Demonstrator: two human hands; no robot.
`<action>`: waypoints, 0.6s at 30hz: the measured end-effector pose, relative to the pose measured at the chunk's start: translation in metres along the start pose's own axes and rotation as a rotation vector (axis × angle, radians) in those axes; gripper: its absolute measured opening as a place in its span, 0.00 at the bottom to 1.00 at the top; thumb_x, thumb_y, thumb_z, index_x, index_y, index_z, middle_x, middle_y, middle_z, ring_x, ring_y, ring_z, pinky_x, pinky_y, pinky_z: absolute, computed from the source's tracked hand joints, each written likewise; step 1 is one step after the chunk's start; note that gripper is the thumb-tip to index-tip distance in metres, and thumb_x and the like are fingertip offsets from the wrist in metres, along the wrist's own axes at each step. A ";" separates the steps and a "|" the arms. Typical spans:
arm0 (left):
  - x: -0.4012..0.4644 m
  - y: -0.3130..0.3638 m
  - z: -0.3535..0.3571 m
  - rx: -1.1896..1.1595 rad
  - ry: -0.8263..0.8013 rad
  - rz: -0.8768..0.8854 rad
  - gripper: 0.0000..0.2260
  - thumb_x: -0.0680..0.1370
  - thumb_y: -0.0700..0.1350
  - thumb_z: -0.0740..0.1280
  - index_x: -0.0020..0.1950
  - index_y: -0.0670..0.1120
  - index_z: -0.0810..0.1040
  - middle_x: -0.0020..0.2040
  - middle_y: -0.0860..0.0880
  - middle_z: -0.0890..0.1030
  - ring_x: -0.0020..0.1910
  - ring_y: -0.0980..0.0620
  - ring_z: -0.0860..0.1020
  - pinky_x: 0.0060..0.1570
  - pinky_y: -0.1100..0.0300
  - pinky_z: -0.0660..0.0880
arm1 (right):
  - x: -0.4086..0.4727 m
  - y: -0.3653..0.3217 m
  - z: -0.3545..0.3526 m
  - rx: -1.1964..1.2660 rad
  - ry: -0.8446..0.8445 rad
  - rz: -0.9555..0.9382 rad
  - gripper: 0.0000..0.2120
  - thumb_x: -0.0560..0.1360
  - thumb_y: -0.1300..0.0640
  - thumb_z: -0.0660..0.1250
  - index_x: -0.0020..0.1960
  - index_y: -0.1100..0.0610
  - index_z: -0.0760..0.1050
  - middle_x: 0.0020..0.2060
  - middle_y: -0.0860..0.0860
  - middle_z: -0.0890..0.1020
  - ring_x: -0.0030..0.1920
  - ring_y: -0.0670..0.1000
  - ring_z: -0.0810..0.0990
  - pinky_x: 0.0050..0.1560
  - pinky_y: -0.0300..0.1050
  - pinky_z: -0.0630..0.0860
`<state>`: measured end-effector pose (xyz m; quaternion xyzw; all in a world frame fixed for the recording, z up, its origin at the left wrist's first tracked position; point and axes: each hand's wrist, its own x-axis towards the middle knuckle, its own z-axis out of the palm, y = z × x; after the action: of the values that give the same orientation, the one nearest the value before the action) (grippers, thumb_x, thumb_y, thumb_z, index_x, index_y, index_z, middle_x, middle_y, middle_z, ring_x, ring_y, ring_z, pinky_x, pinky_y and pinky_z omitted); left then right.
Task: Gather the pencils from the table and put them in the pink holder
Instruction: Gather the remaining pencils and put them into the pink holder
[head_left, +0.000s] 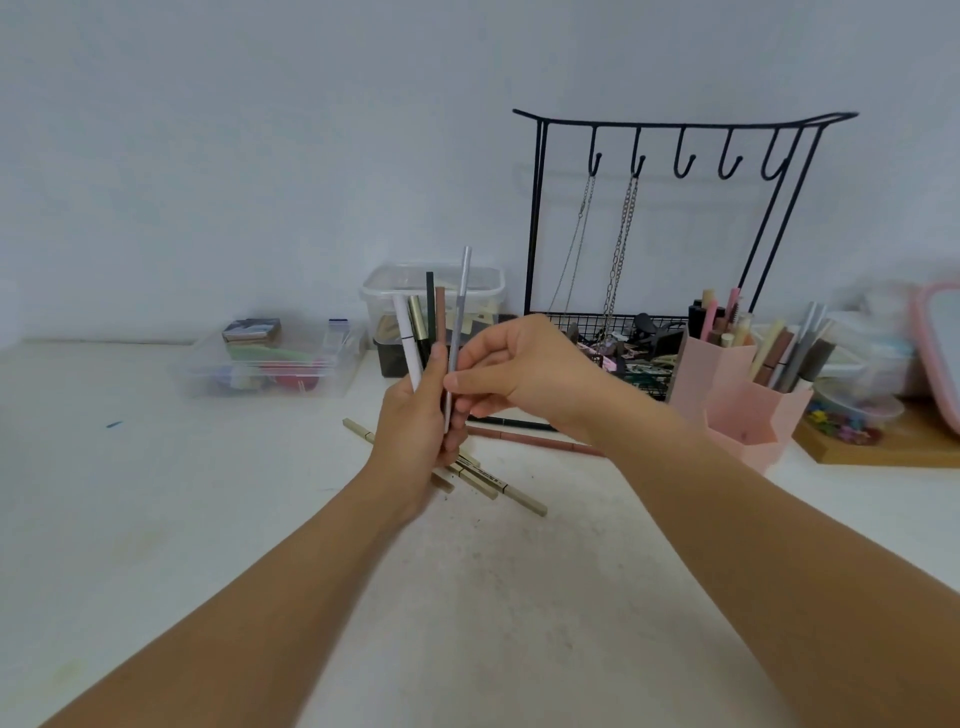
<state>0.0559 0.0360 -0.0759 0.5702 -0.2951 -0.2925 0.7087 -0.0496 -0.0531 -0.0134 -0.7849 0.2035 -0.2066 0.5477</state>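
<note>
Now the left hand (415, 415) grips a bunch of pencils (431, 322) mid-frame while the right hand (514, 364) pinches in a grey pencil (460, 322). Gathering's underway; next, probably the tan pencils (493, 480) lying below, then the pink holder (737, 400) at right.

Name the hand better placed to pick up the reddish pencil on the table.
Right hand: the reddish pencil lies just under it, and it pinches only a grey pencil. Left hand grips the bundle.

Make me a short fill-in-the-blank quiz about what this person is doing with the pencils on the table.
1. The left hand grips a bunch of ____ upright.
2. The right hand pinches the ____ pencil.
3. The pink holder stands to the ____ of both hands.
4. Two chains hang from the black ____.

Missing words: pencils; grey; right; rack
</note>
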 end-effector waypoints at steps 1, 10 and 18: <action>0.000 -0.001 0.000 0.003 0.004 -0.008 0.27 0.82 0.64 0.59 0.37 0.43 0.77 0.27 0.47 0.73 0.22 0.52 0.70 0.21 0.62 0.62 | 0.000 0.001 0.002 -0.044 0.011 -0.010 0.09 0.72 0.66 0.76 0.50 0.69 0.81 0.40 0.65 0.85 0.35 0.52 0.84 0.37 0.39 0.82; -0.001 -0.003 0.000 -0.061 -0.058 -0.004 0.19 0.80 0.61 0.64 0.43 0.45 0.77 0.25 0.51 0.66 0.22 0.54 0.63 0.20 0.63 0.59 | 0.005 0.011 0.007 -0.417 0.107 -0.156 0.09 0.66 0.59 0.81 0.42 0.60 0.83 0.32 0.55 0.84 0.29 0.44 0.78 0.36 0.44 0.81; 0.005 0.006 -0.010 -0.138 0.146 0.032 0.14 0.81 0.51 0.69 0.40 0.48 0.69 0.25 0.53 0.65 0.22 0.55 0.61 0.20 0.64 0.60 | 0.012 0.023 -0.050 -0.797 0.138 -0.007 0.10 0.76 0.55 0.73 0.54 0.59 0.83 0.49 0.53 0.85 0.47 0.50 0.83 0.53 0.44 0.79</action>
<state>0.0676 0.0396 -0.0718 0.5351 -0.2309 -0.2586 0.7704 -0.0688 -0.1054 -0.0182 -0.9208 0.3011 -0.1655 0.1848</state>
